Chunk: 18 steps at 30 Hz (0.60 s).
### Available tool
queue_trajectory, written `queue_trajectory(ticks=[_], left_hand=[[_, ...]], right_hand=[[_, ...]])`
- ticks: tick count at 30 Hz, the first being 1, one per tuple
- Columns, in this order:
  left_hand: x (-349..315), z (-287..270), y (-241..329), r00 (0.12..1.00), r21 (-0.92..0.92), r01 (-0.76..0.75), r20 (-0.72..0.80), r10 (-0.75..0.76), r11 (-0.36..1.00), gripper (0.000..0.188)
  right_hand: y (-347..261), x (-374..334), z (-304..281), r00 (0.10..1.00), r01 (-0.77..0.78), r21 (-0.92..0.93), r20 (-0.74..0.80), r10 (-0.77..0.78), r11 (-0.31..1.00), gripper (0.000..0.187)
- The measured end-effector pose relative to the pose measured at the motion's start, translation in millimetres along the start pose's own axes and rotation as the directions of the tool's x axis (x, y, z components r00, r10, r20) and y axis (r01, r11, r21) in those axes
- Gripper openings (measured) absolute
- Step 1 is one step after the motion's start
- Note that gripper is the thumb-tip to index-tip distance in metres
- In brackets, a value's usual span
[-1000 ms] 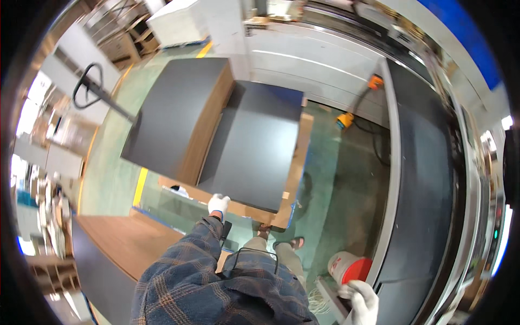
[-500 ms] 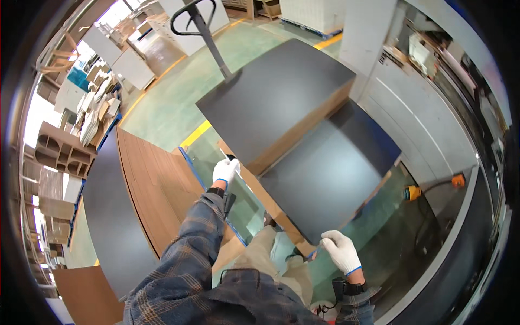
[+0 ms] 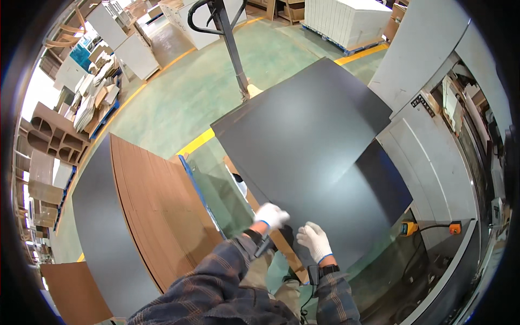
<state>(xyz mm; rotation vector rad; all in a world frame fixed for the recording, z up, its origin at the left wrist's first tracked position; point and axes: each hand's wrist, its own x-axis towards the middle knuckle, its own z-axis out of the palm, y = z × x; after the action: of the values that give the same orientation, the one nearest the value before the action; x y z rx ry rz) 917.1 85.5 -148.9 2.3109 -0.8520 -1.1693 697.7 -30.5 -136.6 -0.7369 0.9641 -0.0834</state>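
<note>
My left hand (image 3: pixel 272 215), in a white glove, is curled closed above the near left edge of the dark grey panels; it is slightly blurred. Close beside it, my right hand (image 3: pixel 314 242), also gloved in white, has its fingers bent inward over the grey surface. What either hand holds, if anything, is hidden. A large dark grey panel (image 3: pixel 303 124) lies at the far side and reaches toward my hands, its near border blending into the surface below. Another dark grey panel (image 3: pixel 384 184) shows lower at the right, with a brown edge strip (image 3: pixel 290 252) near my legs.
On the left stands a stack of brown-edged boards (image 3: pixel 162 200) with a grey face. A pallet jack handle (image 3: pixel 230 49) rises behind the panels. To the right are a grey machine housing (image 3: pixel 428 157) and a yellow-orange connector (image 3: pixel 409 228) on a cable. White stacked panels (image 3: pixel 346 24) stand far back.
My left hand has moved right and nearer, my right hand left and slightly up, so they are close together. The far stack's brown side is no longer visible. The view has shifted.
</note>
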Motion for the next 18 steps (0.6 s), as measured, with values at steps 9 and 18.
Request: queue_trajectory(ticks=[9, 18], left_hand=[[-30.7, -125.7, 57.3, 0.815, -0.009, -0.238, -0.545, 0.195, 0.971, 0.030], [-27.9, -214.6, -26.0, 0.993, -0.154, 0.027, -0.110, -0.044, 0.988, 0.059]], right_hand=[[13.3, 56.7, -12.4, 0.946, 0.295, 0.358, -0.238, -0.219, 0.886, 0.042], [105.5, -119.7, -76.3, 0.965, 0.167, 0.165, -0.229, -0.127, 0.972, 0.039]])
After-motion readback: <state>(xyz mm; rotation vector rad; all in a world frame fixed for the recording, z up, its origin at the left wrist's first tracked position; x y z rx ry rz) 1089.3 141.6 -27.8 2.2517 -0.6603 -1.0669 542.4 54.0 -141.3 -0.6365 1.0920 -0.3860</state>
